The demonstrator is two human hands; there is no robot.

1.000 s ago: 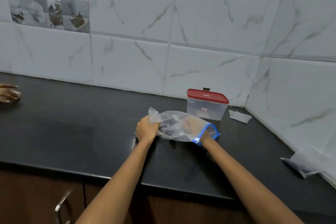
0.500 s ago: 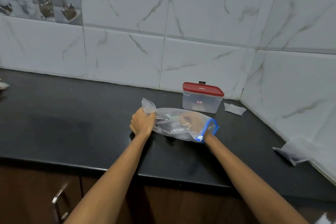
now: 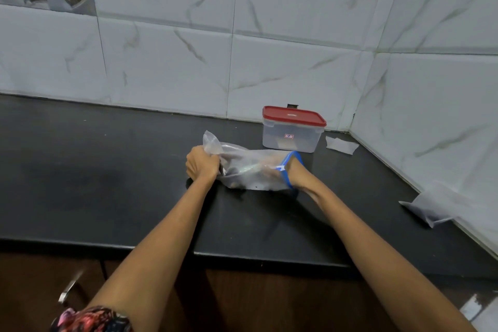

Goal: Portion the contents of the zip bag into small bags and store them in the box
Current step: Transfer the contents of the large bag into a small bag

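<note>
The zip bag (image 3: 250, 170) is made of thin, see-through plastic, all crinkly and soft, with a bright blue strip around its mouth. It lies on its side on the black counter (image 3: 107, 183), which is smooth and a little shiny. The bag is long from left to right. Its closed bottom end points left and sticks up in a small peak, and its blue open mouth points right. Some small dark bits sit inside it, too blurry to name.

Just behind the bag stands the box (image 3: 292, 132). It has clear, foggy plastic walls, rounded corners and a flat red lid (the lid is on). A small sticker is on its front.

The left hand (image 3: 202, 163) is curled in a tight fist around the bag's left end, and bunches the plastic up. The left arm reaches out long and straight from the bottom of the view. The right hand (image 3: 269, 167) is inside the bag, in past the wrist through the blue mouth. It shows only as a blur through the plastic, so I cannot tell if its fingers are curled or flat.

One small bag (image 3: 341, 145) lies flat to the right of the box. Another small clear bag (image 3: 436, 206) lies near the right wall of white marble tiles (image 3: 296, 35).
</note>
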